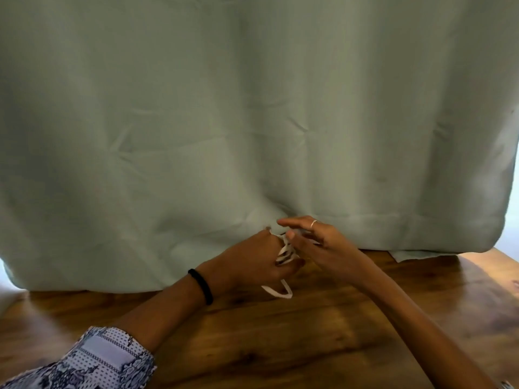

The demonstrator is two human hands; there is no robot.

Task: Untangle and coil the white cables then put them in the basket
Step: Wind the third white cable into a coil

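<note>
A flat white cable (284,252) is bunched in loops inside my left hand (252,259), whose fingers curl round it above the wooden table. One loop of the cable (280,290) hangs below that hand and touches the table. My right hand (317,242) is right beside it, thumb and fingers meeting at the top of the bundle, with the index finger stretched out; whether it pinches a strand is unclear. No basket is in view.
A pale green curtain (252,122) hangs across the whole back and drapes onto the wooden table (280,346). A patterned sleeve (92,360) covers my left forearm at the lower left.
</note>
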